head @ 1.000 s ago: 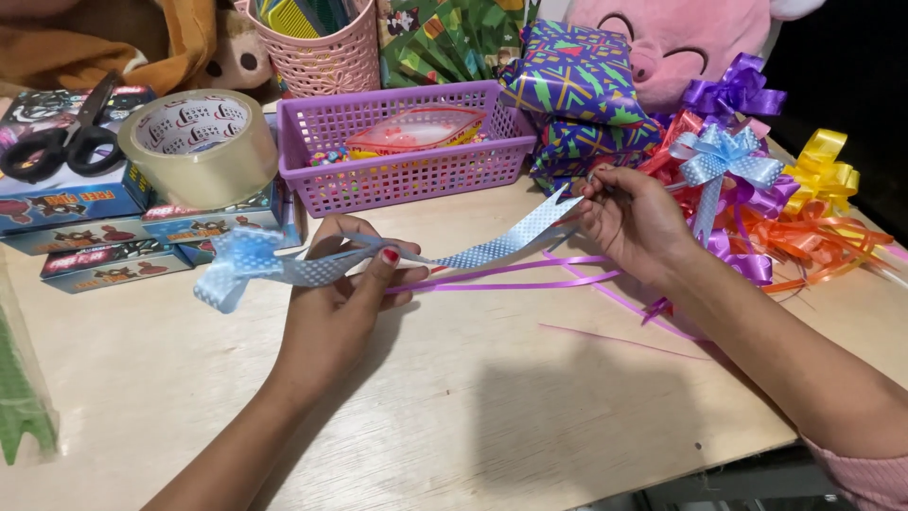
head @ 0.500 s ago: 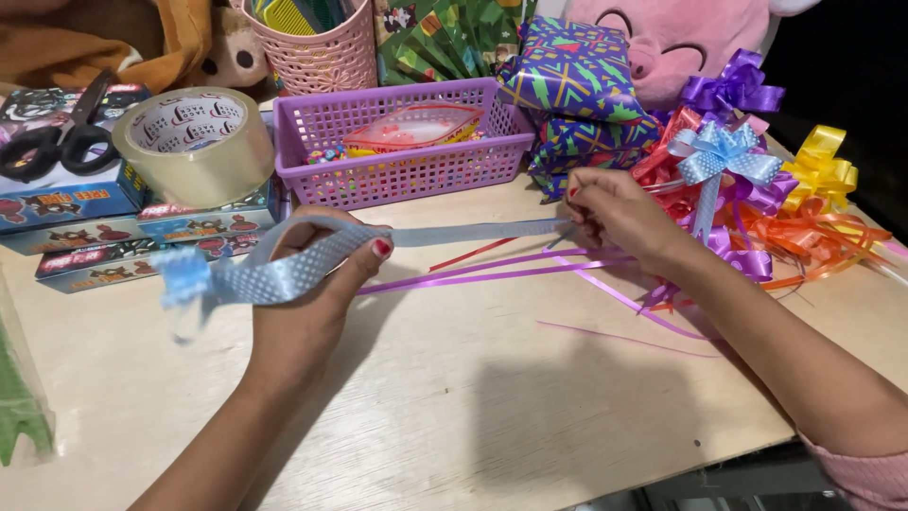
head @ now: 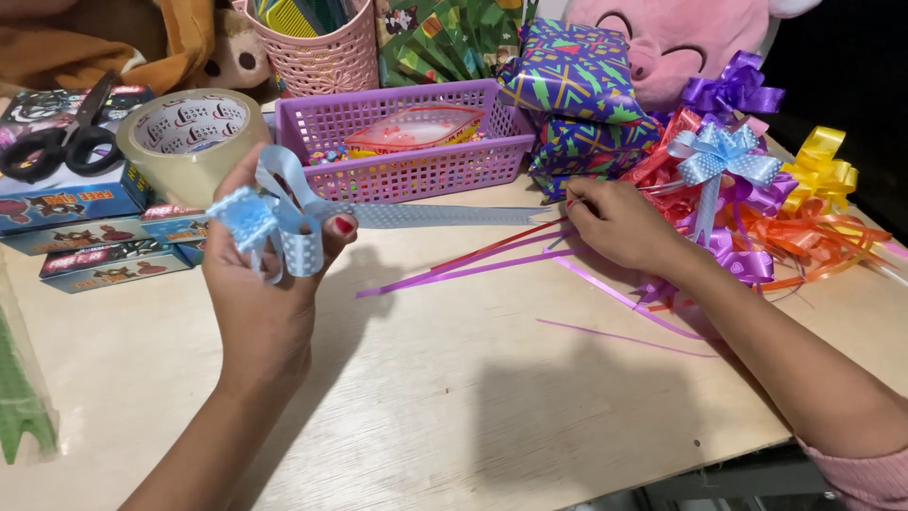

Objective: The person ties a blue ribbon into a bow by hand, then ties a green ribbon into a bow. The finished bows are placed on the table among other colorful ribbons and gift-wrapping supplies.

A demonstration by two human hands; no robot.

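— Gripping what, that left hand [head: 260, 284]?

— Its fingers are closed on the bunched loops of a blue dotted ribbon [head: 284, 222]. The tail runs level to the right hand [head: 619, 222], pinched on its far end, I think, beside the purple basket [head: 312, 123].

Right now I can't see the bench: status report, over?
Left hand pinching bunched blue dotted ribbon. Right hand holding its far end, ribbon taut. Purple basket just behind; loose strands beneath.
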